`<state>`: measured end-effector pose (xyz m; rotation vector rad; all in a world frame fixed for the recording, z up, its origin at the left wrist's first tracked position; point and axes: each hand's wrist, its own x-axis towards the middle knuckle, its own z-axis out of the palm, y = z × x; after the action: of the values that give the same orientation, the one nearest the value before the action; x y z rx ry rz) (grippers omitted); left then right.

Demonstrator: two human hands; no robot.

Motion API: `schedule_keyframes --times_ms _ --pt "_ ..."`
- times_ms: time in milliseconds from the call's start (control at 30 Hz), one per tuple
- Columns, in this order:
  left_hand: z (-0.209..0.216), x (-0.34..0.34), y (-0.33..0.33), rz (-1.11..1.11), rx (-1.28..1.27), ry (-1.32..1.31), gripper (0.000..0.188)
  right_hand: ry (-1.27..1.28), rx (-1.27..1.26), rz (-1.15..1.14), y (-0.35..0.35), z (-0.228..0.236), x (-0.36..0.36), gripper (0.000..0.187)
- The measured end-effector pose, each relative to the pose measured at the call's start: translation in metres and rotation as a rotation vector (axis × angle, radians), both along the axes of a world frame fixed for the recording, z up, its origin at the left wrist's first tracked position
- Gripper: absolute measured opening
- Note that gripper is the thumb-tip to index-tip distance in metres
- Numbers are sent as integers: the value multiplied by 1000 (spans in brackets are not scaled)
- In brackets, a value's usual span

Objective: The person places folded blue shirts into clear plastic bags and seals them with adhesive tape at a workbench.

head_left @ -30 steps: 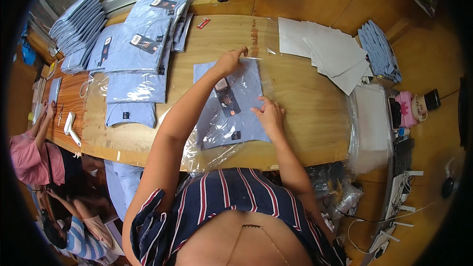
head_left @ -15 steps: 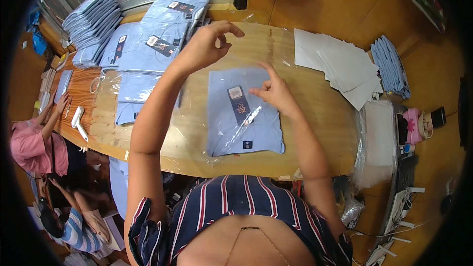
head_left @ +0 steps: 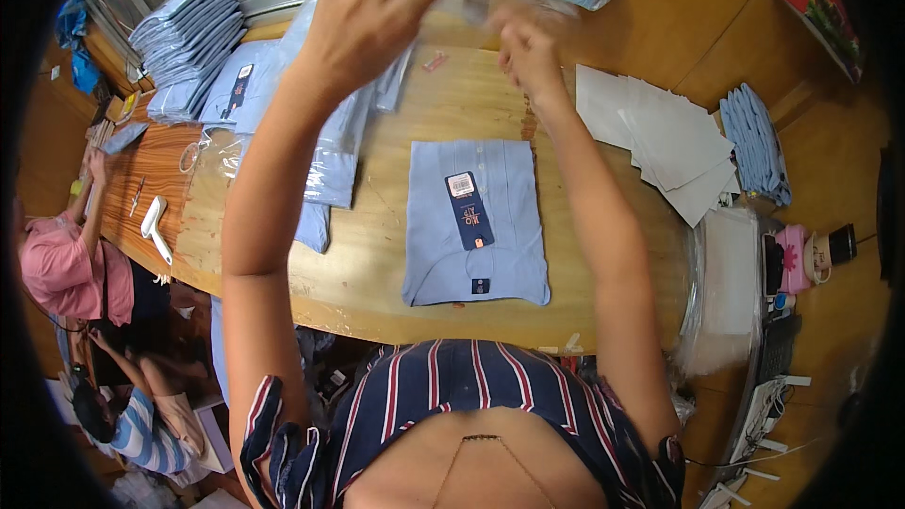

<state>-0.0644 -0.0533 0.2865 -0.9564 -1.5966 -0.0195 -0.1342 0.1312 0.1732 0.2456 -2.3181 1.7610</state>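
Observation:
A folded light-blue shirt (head_left: 509,217) lies on the wooden table in front of me, collar end nearest. Its dark hang tag (head_left: 468,212) and small dark neck label (head_left: 481,287) face up. Both my arms reach out over the far side of the table. My left hand (head_left: 372,24) is raised at the top edge, its visible fingers stretched out to the right; its thumb is hard to make out. Fingers curled together, my right hand (head_left: 530,55) pinches what looks like clear plastic film (head_left: 528,2), blurred by motion. Neither hand touches the shirt.
At the far left rise a stack of bagged blue shirts (head_left: 184,52) and more bagged shirts (head_left: 335,151). White sheets (head_left: 655,127), folded blue garments (head_left: 754,146) and stacked clear bags (head_left: 726,283) lie right. A white handheld tool (head_left: 154,226) lies left, near a person in pink (head_left: 80,269).
Both hands have moved up and away from me, over the far side. The clear plastic that lay over the shirt is off it. Bagged shirts at the left have shifted.

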Motion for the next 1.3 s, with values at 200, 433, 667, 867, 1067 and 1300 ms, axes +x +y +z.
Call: schedule_keyframes --times_ms 200,433,667,867,1067,1300 --pt "-70 -28 -16 -206 506 502 55 961 -136 -524 5 12 1 32" --pt "-242 -62 -23 254 974 -888 37 472 293 -274 41 -138 -5 24" --pt "-304 -65 -25 357 1070 -1314 14 -160 132 -2 78 -204 -23 12" --pt "-310 -60 -36 312 1024 -1441 8 -409 -109 107 88 -193 -23 15" --pt "-314 -40 -33 219 1067 -1494 5 -374 -129 72 92 -204 8 27" --pt "-311 12 -30 123 958 -1511 4 -337 -117 -7 91 -206 68 19"
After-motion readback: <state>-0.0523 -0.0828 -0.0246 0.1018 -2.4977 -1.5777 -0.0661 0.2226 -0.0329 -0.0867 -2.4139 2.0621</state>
